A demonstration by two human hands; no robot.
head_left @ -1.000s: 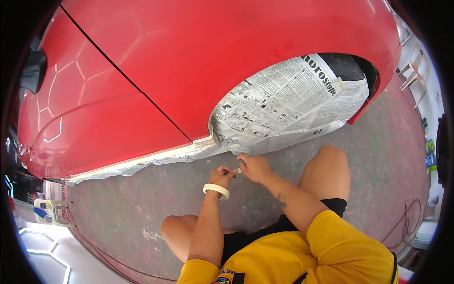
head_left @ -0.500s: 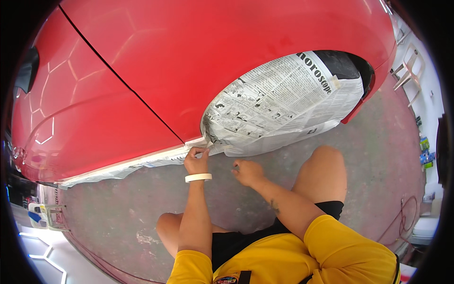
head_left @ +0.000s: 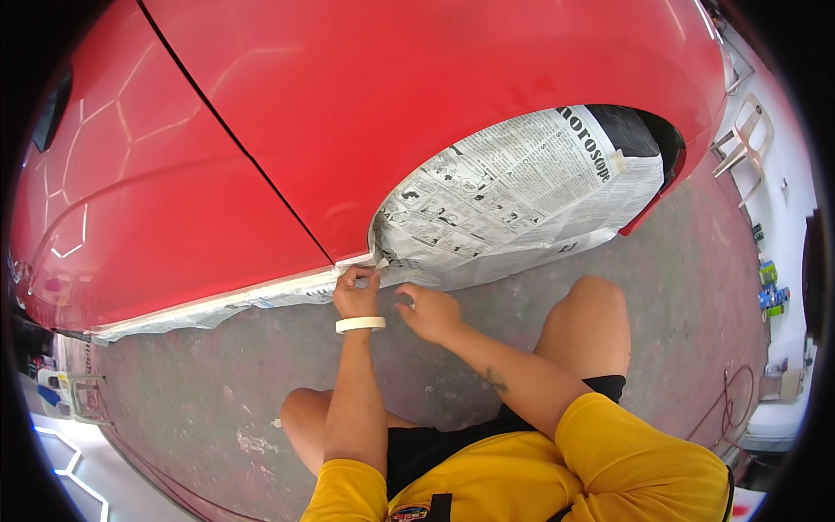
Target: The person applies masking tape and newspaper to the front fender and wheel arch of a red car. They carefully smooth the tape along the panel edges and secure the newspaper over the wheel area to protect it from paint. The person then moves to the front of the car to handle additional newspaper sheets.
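At the lower front corner of a red car's fender (head_left: 287,165), my left hand (head_left: 356,294) is closed, its fingertips on the pale masking tape (head_left: 351,261) along the bottom edge. A roll of masking tape (head_left: 360,324) circles my left wrist like a bracelet. Just to the right, my right hand (head_left: 430,313) is raised with curled fingers, touching neither car nor paper; whatever it may pinch is too small to make out. Newspaper (head_left: 496,187) covers most of the wheel opening, and a taped newspaper strip (head_left: 235,311) runs along the sill to the left.
My bare knees (head_left: 584,326) flank the work on a stained concrete floor (head_left: 226,391). A plastic chair (head_left: 745,143) stands by the right wall, with bottles (head_left: 770,287) below it. A reddish hose (head_left: 726,404) lies at lower right. Another chair (head_left: 74,391) is at far left.
My right hand has moved left, closer to my left hand. The left hand stays at the taped corner. The whole view has shifted slightly.
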